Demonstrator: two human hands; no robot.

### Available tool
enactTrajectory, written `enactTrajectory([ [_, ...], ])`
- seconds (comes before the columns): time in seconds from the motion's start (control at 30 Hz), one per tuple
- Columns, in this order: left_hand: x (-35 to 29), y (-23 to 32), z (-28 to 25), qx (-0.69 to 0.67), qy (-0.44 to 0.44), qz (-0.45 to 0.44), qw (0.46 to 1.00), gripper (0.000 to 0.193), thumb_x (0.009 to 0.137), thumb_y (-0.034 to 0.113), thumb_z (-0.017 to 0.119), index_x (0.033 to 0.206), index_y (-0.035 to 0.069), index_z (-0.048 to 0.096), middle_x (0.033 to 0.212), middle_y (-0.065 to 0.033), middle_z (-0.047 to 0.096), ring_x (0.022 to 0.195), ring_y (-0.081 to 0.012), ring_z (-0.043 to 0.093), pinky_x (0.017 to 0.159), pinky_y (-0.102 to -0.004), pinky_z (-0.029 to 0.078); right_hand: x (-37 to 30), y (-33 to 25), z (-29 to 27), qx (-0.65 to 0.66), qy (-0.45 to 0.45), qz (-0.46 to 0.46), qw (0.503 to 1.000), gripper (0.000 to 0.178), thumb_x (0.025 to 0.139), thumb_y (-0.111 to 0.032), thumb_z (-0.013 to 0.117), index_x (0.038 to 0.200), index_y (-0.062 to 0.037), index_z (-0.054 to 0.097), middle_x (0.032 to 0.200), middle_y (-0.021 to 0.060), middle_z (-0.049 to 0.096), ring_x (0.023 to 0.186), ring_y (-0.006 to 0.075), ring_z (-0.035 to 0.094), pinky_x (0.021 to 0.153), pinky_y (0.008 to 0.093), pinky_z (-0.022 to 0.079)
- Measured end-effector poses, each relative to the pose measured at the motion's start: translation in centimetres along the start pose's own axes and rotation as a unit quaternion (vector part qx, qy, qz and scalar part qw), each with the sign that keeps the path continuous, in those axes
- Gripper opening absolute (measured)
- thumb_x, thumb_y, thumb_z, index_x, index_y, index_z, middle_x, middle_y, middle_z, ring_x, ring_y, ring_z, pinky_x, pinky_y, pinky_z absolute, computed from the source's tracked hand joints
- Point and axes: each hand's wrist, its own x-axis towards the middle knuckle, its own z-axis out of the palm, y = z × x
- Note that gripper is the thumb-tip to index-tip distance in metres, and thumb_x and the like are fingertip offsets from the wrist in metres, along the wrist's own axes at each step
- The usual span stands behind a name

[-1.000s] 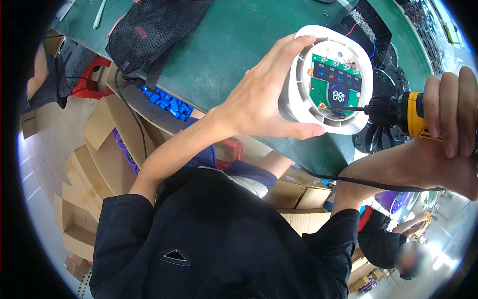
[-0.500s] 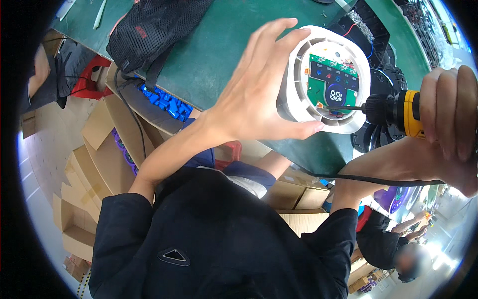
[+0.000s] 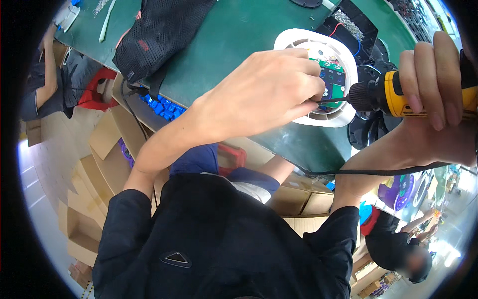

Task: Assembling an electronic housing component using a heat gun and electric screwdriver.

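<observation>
Two bare hands work close to the wearer's black shirt (image 3: 224, 239). The right hand (image 3: 442, 92) is wrapped around a yellow and black electric screwdriver (image 3: 393, 97), its thin bit (image 3: 333, 100) pointing left. The left hand (image 3: 274, 92) has its fingers curled in, thumb and forefinger drawn to the bit's tip; whether they pinch the bit or some small piece cannot be told.

Under the left hand, over the tabletop (image 3: 239, 35) near its edge, is a white rounded housing (image 3: 352, 79), open side up, with a green circuit board (image 3: 339, 90) inside, partly covered by the fingers. Black round parts (image 3: 358, 132) sit just beside it on the right, and beyond it is a black tray (image 3: 369, 37) with small silvery pieces (image 3: 348, 22).

Off to the left lies a black mesh bag (image 3: 164, 40), and below the tabletop edge blue pieces (image 3: 164, 107) fill a carton. Farther out, cardboard boxes (image 3: 82, 224) stand near a red stool (image 3: 97, 89); one co-worker (image 3: 47, 89) is at far left, another (image 3: 388, 239) at lower right.
</observation>
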Motion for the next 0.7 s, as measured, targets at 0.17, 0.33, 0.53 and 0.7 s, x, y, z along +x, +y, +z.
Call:
enactTrajectory([
  [0.17, 0.4, 0.8, -0.3, 0.076, -0.04, -0.001, 0.996, 0.014, 0.083, 0.01, 0.073, 0.092, 0.002, 0.066, 0.093, -0.014, 0.065, 0.09, -0.0301, 0.065, 0.079, -0.0376, 0.054, -1.0, -3.1, -2.7, 0.0, 0.0, -0.022, 1.0, 0.036, 0.097, -0.044, 0.061, 0.094, -0.0078, 0.059, 0.058, 0.0016, 0.046, 0.042, 0.0102, 0.049, 0.037, 0.0256, 0.047],
  [0.33, 2.2, 0.4, -0.7, 0.018, -0.032, 0.004, 0.999, 0.012, 0.087, 0.009, 0.069, 0.096, 0.002, 0.063, 0.095, -0.0147, 0.064, 0.089, -0.0307, 0.065, 0.079, -0.0367, 0.054, -1.1, -6.3, -7.5, -0.119, 0.011, -0.067, 0.991, 0.029, 0.098, -0.037, 0.059, 0.09, -0.009, 0.057, 0.059, 0.0025, 0.048, 0.041, 0.0101, 0.049, 0.034, 0.0263, 0.046],
  [0.53, 7.3, -3.6, 0.5, 0.154, 0.143, 0.044, 0.977, 0.026, 0.089, 0.015, 0.067, 0.112, 0.003, 0.065, 0.111, -0.016, 0.063, 0.109, -0.0325, 0.061, 0.097, -0.0417, 0.049, -2.1, -6.2, -10.8, -0.331, 0.175, -0.125, 0.919, 0.031, 0.091, -0.035, 0.069, 0.106, -0.01, 0.058, 0.063, 0.0035, 0.051, 0.047, 0.0101, 0.052, 0.043, 0.0283, 0.05],
  [0.7, 5.5, -3.2, 0.9, 0.024, -0.093, 0.133, 0.986, 0.039, 0.086, 0.031, 0.07, 0.116, 0.006, 0.064, 0.117, -0.0136, 0.061, 0.112, -0.033, 0.058, 0.098, -0.0406, 0.049, -4.3, -6.6, -10.6, -0.625, 0.182, -0.094, 0.753, 0.036, 0.088, -0.037, 0.074, 0.103, -0.0057, 0.065, 0.073, 0.0036, 0.059, 0.066, 0.0129, 0.061, 0.07, 0.0315, 0.051],
])
